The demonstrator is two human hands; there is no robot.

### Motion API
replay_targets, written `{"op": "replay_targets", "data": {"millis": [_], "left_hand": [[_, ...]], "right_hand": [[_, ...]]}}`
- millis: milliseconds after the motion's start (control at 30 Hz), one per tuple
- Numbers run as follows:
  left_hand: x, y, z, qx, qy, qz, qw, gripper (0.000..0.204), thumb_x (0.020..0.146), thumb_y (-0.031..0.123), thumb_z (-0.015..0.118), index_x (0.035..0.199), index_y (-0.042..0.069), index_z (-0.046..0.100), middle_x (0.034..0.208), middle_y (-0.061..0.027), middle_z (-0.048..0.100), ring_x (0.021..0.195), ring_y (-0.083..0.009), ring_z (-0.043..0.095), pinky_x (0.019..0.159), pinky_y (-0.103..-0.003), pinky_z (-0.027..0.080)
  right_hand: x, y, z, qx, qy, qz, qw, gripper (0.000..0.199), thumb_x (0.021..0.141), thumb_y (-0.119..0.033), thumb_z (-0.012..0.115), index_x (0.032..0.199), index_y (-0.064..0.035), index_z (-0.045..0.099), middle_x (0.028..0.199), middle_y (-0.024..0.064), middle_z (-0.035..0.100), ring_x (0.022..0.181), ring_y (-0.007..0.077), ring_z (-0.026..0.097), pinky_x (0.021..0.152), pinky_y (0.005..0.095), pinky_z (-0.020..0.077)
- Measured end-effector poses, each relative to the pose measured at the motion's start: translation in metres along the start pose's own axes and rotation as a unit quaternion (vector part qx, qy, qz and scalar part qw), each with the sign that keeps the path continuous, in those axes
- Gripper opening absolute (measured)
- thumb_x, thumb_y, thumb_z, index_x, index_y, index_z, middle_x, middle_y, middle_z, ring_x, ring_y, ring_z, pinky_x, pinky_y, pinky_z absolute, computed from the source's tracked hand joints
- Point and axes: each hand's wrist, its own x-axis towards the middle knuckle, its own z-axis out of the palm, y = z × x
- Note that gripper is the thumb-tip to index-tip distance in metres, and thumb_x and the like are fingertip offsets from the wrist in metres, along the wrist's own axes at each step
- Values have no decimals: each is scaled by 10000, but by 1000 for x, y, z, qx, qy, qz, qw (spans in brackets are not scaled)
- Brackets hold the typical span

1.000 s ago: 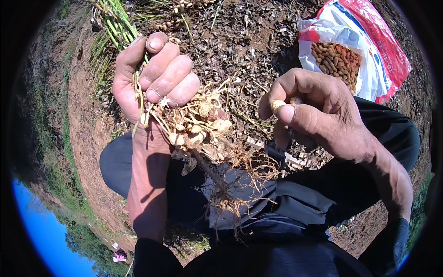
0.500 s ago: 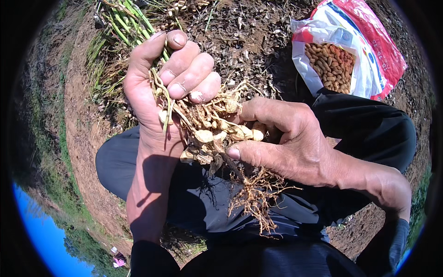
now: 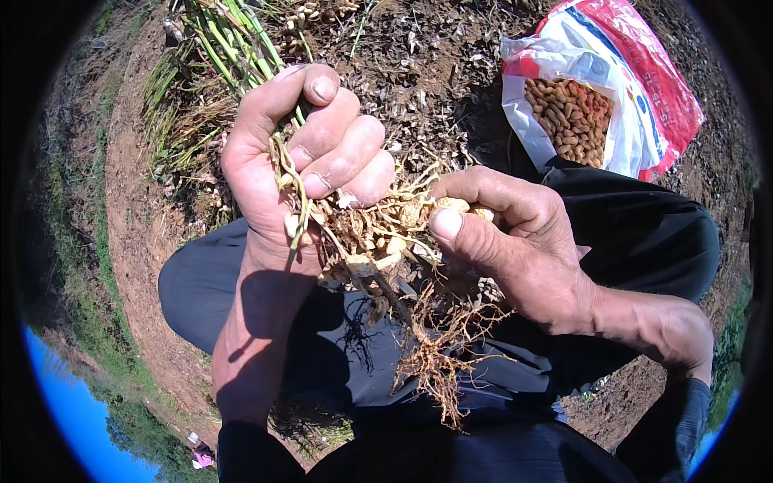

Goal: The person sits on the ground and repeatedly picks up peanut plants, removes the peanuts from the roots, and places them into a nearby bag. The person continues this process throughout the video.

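Seen from the head camera, the left hand (image 3: 302,157) is clenched around one peanut plant (image 3: 378,241), held over the lap. The right hand (image 3: 507,241) pinches a single pod (image 3: 452,204) still on the roots. A clean pluck probably wants a short twist. One open bag (image 3: 644,105) of pods lies on the soil.

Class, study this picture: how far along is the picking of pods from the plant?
Done: the open bag already holds a heap of picked pods. In hand: the left hand grips the plant by its stems, while the right hand pinches a pod. Left: several pods still hang among the roots.
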Motion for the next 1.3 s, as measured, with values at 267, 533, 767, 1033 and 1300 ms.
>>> {"op": "replay_targets", "data": {"millis": [267, 533, 767, 1033, 1300], "left_hand": [[-18, 27, -4, 11, -9, 65, 998, 268, 1030, 201, 356, 984, 13, 541, 590, 35, 425, 484, -90, 422, 460, -283, 340], [-24, 33, -3, 6, -54, 68, 996, 272, 1008, 231, 385, 987, 41, 580, 608, 49, 447, 511, -87, 432, 491, -284, 360], [-18, 22, 10, 9, -12, 100, 995, 235, 1012, 184, 381, 987, -5, 519, 614, 38, 427, 520, -95, 446, 501, -278, 392], [-13, 20, 13, 28, 115, 85, 989, 230, 943, 277, 512, 817, 107, 601, 587, 77, 425, 529, -83, 413, 560, -293, 377], [-10, 9, 30, 31, 266, 132, 954, 231, 939, 279, 580, 856, 75, 511, 615, 31, 462, 569, -117, 467, 588, -290, 425]], "right_hand": [[44, 25, -90, 27, 221, 84, 971, 189, 956, -223, 585, 997, -40, 598, 810, 27, 575, 651, 90, 562, 467, 171, 358], [89, 72, -235, 154, 342, 66, 924, 427, 914, -102, 635, 1263, 61, 452, 1189, 197, 579, 969, 269, 649, 821, 330, 607], [27, 7, -40, -137, 85, -113, 980, 168, 956, -157, 623, 1007, 2, 608, 897, 63, 620, 794, 141, 592, 708, 246, 454], [14, -26, -2, -349, -86, -361, 860, 197, 797, 39, 714, 984, 40, 655, 937, 122, 657, 796, 186, 643, 668, 289, 503], [16, 2, 21, -310, -53, -352, 882, 515, 756, 82, 753, 1239, -13, 606, 1097, 130, 605, 946, 193, 641, 784, 261, 544]]}}
